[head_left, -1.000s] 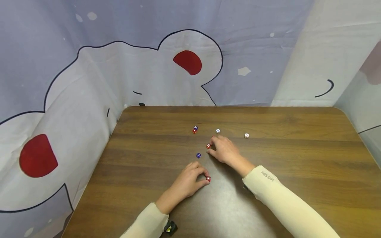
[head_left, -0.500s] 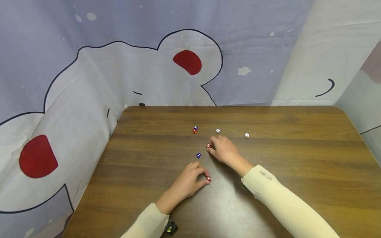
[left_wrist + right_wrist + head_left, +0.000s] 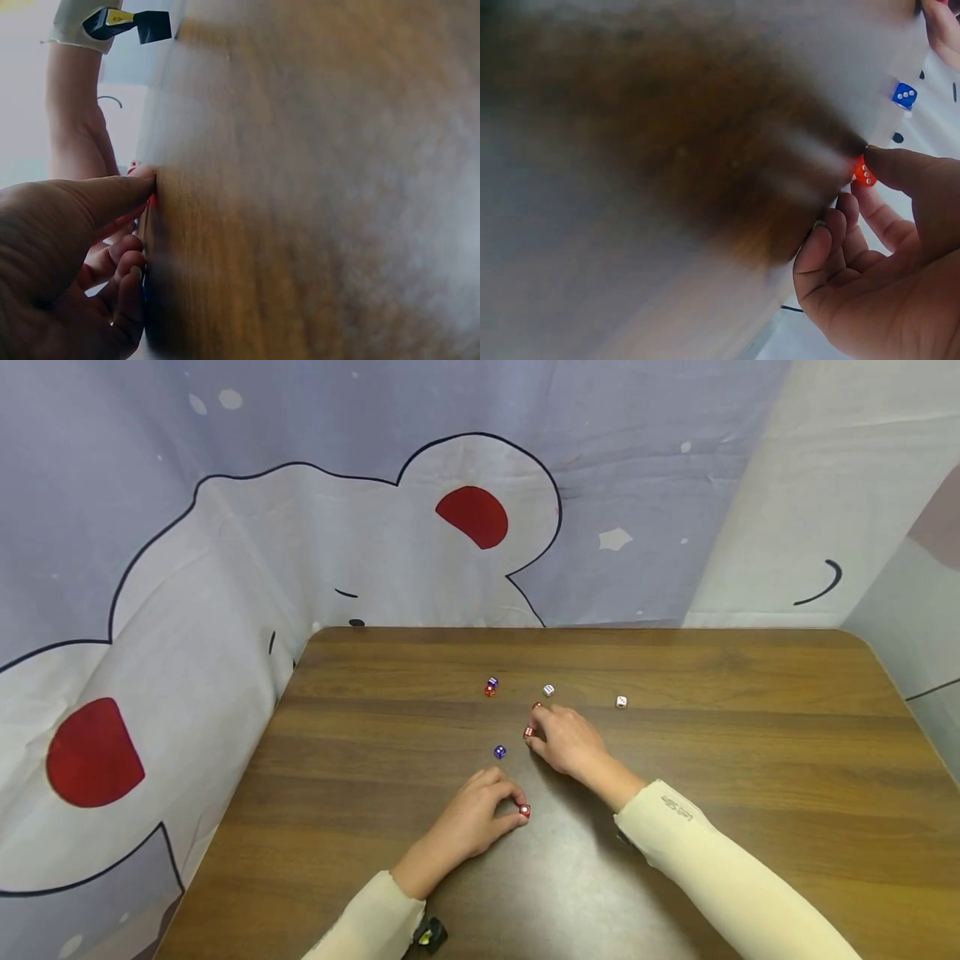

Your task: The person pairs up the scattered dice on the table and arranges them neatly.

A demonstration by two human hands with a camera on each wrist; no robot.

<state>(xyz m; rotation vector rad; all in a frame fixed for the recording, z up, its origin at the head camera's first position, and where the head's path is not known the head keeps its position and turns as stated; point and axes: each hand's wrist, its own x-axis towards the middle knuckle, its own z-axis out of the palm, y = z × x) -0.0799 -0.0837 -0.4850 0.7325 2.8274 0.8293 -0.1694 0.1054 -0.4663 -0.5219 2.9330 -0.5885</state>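
while the near red die is held in a narrow pinch by the left hand, the right hand likewise pinches the farther red die, at 12 o'clock from it. the blue die lies at 8 o'clock from the latter, on the table. gripping seems under way; the next move probably calls for steady fingertips.

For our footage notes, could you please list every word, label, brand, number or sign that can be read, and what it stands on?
"Let's Slim", probably, blurred and upside down: cream fabric sleeve on the right arm.
Yellow label on the right wrist's black device: too small and blurred to read.
Red cubic dice, blue cubic dice, white cubic dice: pips, no readable numerals.
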